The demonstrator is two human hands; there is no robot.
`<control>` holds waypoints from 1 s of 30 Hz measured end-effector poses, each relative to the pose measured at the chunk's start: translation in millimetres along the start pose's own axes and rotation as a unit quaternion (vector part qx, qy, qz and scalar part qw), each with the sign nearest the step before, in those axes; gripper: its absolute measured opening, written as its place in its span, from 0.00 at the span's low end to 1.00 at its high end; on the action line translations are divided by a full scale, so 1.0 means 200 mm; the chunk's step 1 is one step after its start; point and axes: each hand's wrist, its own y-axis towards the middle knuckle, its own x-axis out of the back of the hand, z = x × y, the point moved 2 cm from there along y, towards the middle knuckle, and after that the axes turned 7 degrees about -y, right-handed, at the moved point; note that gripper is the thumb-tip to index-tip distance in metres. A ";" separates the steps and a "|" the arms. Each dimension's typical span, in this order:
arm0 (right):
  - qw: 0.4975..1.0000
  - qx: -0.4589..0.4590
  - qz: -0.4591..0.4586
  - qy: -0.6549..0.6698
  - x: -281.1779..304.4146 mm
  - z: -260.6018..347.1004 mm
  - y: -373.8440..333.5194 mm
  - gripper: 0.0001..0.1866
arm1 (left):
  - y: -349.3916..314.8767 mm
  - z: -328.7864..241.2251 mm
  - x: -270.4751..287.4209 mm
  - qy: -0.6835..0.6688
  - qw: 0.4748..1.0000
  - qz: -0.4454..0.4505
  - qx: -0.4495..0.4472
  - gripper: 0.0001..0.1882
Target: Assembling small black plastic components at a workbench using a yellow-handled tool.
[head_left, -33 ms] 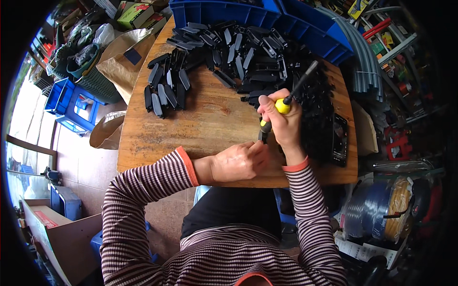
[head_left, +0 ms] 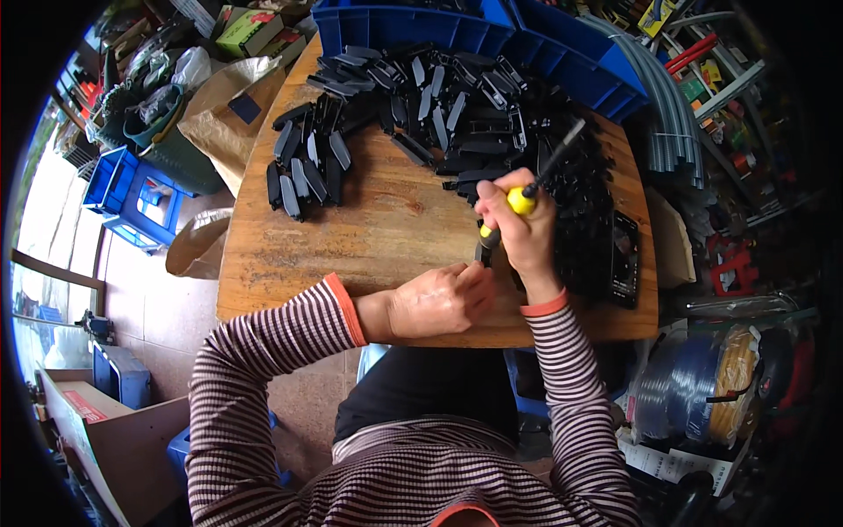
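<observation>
Near the front edge of the wooden table, my left hand (head_left: 442, 300) is closed, its fingers pinching a small black plastic part (head_left: 484, 254). Most of that part is hidden by the fingers. Wrapped in my right hand (head_left: 524, 230) is a screwdriver with a yellow and black handle (head_left: 522, 201). Its dark shaft (head_left: 560, 153) points up and away to the right. The butt of the handle comes out below my fist, at the black part. Whether the two touch, I cannot tell. Beyond my hands lies a spread of black plastic clips (head_left: 440, 111).
A smaller group of black clips (head_left: 303, 180) lies left on the wooden table (head_left: 369, 233). Small black pieces (head_left: 575, 220) are heaped to the right, beside a phone (head_left: 624, 256). Blue bins (head_left: 413, 33) line the far edge. A paper bag (head_left: 224, 119) stands at the left.
</observation>
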 end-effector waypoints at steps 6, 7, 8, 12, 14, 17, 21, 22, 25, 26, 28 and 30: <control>0.979 -0.070 -0.010 -0.192 0.15 0.07 -0.03 0.05 | -0.01 0.07 -0.04 -0.085 0.995 -0.055 0.000 0.21; 0.956 -0.033 0.042 -0.289 0.19 0.04 -0.06 0.05 | 0.01 0.11 -0.04 -0.125 0.991 -0.052 -0.009 0.21; 0.919 0.004 0.091 -0.382 0.21 0.01 -0.10 0.06 | -0.01 0.14 -0.03 -0.122 0.991 -0.050 -0.012 0.21; 0.861 0.035 0.167 -0.480 0.20 -0.06 -0.12 0.08 | -0.22 0.43 0.03 -0.095 0.943 -0.220 0.231 0.16; 0.853 0.015 0.164 -0.496 0.20 -0.07 -0.15 0.10 | -0.25 0.54 0.20 0.000 0.902 -0.143 0.407 0.14; 0.838 0.027 0.185 -0.512 0.17 -0.09 -0.10 0.09 | -0.40 0.66 0.30 0.107 0.864 -0.064 0.488 0.12; 0.822 0.004 0.209 -0.529 0.16 -0.09 -0.08 0.09 | -0.44 0.72 0.19 0.123 0.874 -0.029 0.469 0.11; 0.826 0.012 0.207 -0.525 0.17 -0.09 -0.08 0.10 | -0.41 0.71 0.18 0.123 0.876 -0.030 0.465 0.11; 0.832 0.031 0.203 -0.516 0.19 -0.07 -0.08 0.11 | -0.33 0.68 0.16 0.069 0.903 -0.025 0.423 0.10; 0.841 0.031 0.193 -0.505 0.20 -0.05 -0.09 0.11 | -0.32 0.67 0.15 0.069 0.903 -0.026 0.422 0.10; 0.859 0.035 0.177 -0.480 0.18 -0.02 -0.09 0.11 | -0.30 0.64 0.13 0.069 0.931 -0.050 0.354 0.11; 0.876 0.047 0.164 -0.451 0.19 0.00 -0.10 0.11 | -0.24 0.57 0.12 0.065 0.944 -0.061 0.318 0.11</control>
